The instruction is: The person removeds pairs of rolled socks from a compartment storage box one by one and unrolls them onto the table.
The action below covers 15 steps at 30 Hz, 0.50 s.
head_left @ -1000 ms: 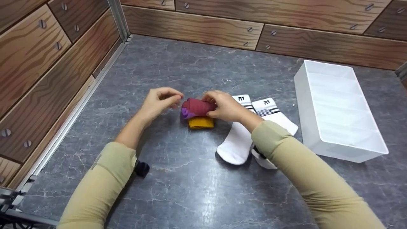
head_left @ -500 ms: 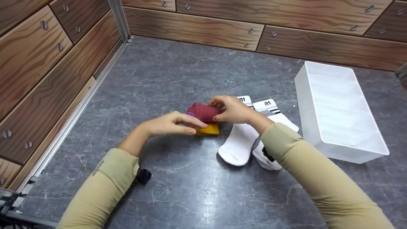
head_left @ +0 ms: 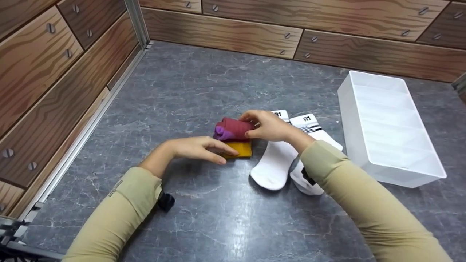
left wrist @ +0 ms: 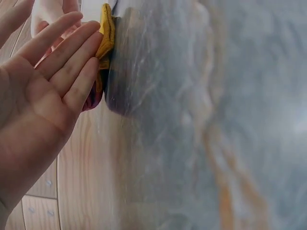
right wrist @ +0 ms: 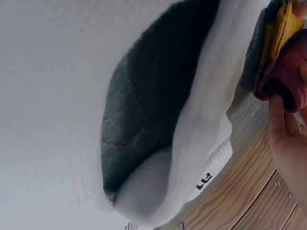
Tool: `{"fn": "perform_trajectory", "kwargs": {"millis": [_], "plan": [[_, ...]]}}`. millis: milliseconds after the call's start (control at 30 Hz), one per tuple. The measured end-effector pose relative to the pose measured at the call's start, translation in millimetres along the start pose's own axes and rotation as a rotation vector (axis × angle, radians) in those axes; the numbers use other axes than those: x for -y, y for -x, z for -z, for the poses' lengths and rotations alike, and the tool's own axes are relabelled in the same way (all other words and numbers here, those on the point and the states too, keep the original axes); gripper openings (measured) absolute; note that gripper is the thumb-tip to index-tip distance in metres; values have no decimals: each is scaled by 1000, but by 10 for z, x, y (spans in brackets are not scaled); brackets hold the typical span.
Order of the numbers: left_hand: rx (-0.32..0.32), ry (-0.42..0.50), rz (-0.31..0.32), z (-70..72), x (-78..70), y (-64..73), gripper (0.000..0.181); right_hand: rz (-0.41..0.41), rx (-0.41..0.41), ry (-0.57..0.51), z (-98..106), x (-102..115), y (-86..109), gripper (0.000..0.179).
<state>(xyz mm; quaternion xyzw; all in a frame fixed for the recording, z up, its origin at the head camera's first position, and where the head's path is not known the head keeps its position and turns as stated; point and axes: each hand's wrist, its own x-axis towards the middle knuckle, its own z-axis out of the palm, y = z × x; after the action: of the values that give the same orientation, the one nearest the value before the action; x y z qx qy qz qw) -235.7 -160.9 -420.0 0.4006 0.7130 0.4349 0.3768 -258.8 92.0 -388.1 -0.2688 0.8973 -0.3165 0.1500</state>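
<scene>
A rolled pair of maroon socks with a purple part at its left end lies mid-table. The yellow cuff sticks out flat on its near side. My right hand holds the right end of the roll between thumb and fingers; the right wrist view shows the thumb against the coiled end. With fairly straight fingers, my left hand reaches over the yellow cuff; in the left wrist view the fingertips meet the cuff. Part of the cuff is hidden under those fingers.
Two white socks with black stripes lie beside and beneath my right forearm. A white box with compartments stands at the right. Wood-patterned walls border the grey table at the back and left.
My left hand has come from the roll's left end down to the yellow cuff. The roll and my right hand have shifted slightly right and nearer in the head view.
</scene>
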Motion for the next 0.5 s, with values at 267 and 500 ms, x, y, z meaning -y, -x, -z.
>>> {"fn": "perform_trajectory", "kwargs": {"millis": [267,500], "plan": [[-67,-28,-61,48,-24,-28,43,-148,80,-144,112,-57,-10,41],[-129,-131,-96,110,-41,-107,42,-254,107,-262,160,-93,-64,43]]}}
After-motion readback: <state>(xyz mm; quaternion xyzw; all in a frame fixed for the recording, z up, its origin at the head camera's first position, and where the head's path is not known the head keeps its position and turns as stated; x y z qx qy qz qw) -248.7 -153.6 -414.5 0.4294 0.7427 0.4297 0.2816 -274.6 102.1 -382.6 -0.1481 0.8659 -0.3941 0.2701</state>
